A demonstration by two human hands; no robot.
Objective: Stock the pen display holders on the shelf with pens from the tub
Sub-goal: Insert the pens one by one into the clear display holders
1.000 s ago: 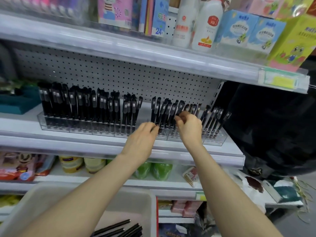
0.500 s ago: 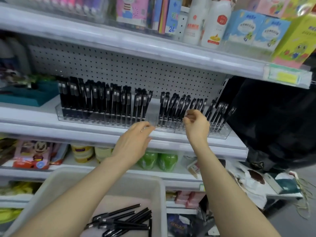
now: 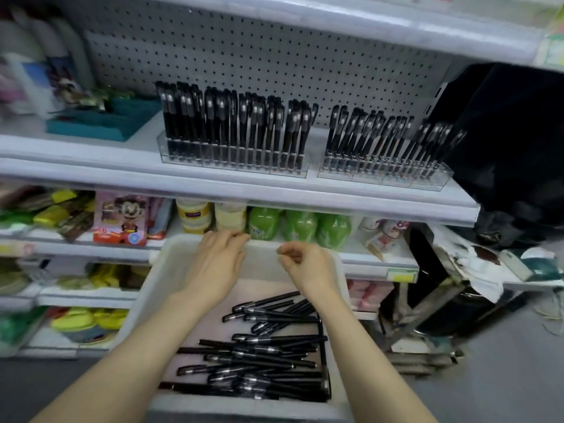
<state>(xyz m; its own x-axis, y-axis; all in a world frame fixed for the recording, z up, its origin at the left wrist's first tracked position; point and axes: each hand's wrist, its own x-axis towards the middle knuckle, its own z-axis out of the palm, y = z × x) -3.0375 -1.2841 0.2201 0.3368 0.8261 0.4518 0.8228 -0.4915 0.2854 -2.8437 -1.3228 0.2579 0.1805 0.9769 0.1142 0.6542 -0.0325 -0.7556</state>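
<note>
Two empty hands are hovering over the white tub at lower centre: left hand relaxed, right hand loosely curled. Black pens are lying crosswise just below, seemingly nearer the right; pen display holders are standing above

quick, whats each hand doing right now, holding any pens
Left hand: open, fingers relaxed, empty, above the tub.
Right hand: open, fingers loosely curled, no pen in it.

clear glossy plastic pen holders | matt white plastic tub | black pens, shiny metal clips | perforated painted-metal back panel
</note>
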